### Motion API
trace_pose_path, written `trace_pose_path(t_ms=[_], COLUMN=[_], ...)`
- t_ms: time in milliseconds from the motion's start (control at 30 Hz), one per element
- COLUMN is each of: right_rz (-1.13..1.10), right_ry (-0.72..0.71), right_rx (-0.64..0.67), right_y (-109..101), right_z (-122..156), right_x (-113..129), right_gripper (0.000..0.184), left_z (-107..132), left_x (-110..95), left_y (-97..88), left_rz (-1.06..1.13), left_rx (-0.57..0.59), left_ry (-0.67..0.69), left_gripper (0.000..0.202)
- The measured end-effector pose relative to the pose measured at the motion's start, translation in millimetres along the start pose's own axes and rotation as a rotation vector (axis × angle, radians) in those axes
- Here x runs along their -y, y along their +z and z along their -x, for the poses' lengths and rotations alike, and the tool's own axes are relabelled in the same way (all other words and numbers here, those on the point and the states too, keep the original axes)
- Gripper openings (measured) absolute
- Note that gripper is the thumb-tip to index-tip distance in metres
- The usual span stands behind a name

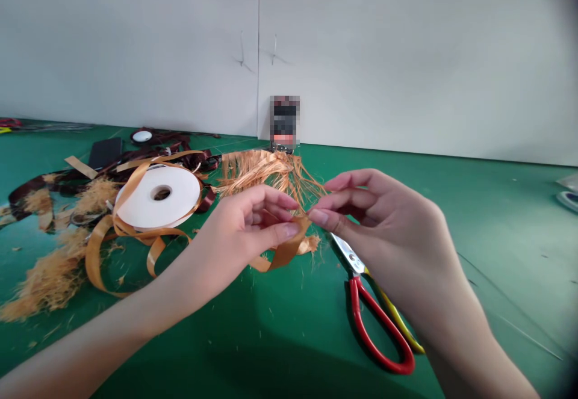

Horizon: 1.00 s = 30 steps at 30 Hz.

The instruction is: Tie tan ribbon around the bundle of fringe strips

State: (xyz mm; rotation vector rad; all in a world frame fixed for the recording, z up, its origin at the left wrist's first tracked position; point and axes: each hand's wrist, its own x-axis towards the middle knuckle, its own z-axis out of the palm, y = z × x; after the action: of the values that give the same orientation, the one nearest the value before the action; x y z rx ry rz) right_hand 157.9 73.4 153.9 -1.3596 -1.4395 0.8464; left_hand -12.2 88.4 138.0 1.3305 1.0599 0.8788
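Note:
My left hand [250, 224] pinches a strip of orange ribbon [282, 254] between thumb and fingers, above the green mat. My right hand [374, 218] meets it from the right, its thumb and forefinger pinched on the frayed end of the same strip. The ribbon hangs down in a loop below my left thumb. Behind both hands lies a bundle of shredded orange ribbon strands [266, 173]. Red-handled scissors [379, 327] lie on the mat under my right wrist, blades pointing toward the hands.
A white ribbon spool [158, 197] with loose orange ribbon coils sits at the left. Frayed orange fluff [45, 281], dark ribbon pieces [27, 191] and a black flat object [105, 152] lie further left. A white wall backs the green mat [280, 339].

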Motion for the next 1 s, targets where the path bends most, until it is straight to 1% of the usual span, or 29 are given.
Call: trace_pose_path(t_ms=[167,267,333,400,433,500,567,600,667,700,767,1000], right_rz=[-0.046,-0.101,-0.123,-0.103,-0.082,-0.063,-0.091,-0.115,-0.152,-0.161,-0.163,-0.192], right_ry=[0.008,-0.031,-0.061,-0.066,-0.051,0.019,0.117,0.159,0.206,0.208,0.196,0.222], right_rx=[-0.07,-0.149,-0.197,-0.211,-0.198,-0.129,0.009,0.087,0.201,0.226,0.238,0.29], right_y=[-2.0,-2.7,-3.3,-3.8,-3.8,-3.2,-1.7,-0.7,1.2,2.0,3.0,3.8], right_z=[1.7,2.2,2.0,1.5,1.2,0.8,0.6,0.6,0.8,0.9,1.1,2.8], right_x=[-0.8,-0.5,-0.2,-0.3,-0.5,-1.5,-2.4,-2.5,-2.0,-1.4,-0.2,-1.5], right_gripper=[0.028,0.032,0.032,0.029,0.029,0.036,0.045,0.046,0.037,0.033,0.029,0.028], left_z=[0.5,0.8,0.7,0.5,0.4,0.3,0.5,0.9,1.8,2.2,2.7,3.4], left_x=[2.5,3.5,4.2,4.6,4.7,4.3,3.6,3.3,3.2,3.5,4.8,8.8], left_y=[-0.4,-0.6,-0.5,-0.1,0.4,1.7,3.4,4.2,5.3,5.7,6.0,8.9], left_rz=[-0.014,-0.034,-0.046,-0.041,-0.032,0.001,0.04,0.057,0.076,0.079,0.072,-0.023], left_rx=[0.001,0.003,0.003,0.004,0.005,0.01,-0.001,-0.016,-0.043,-0.049,-0.051,-0.113], left_ry=[0.006,0.009,0.011,0.015,0.017,0.013,0.026,0.034,0.044,0.04,0.031,0.08], left_gripper=[0.017,0.015,0.014,0.014,0.014,0.013,0.009,0.007,0.003,0.002,0.002,0.005])
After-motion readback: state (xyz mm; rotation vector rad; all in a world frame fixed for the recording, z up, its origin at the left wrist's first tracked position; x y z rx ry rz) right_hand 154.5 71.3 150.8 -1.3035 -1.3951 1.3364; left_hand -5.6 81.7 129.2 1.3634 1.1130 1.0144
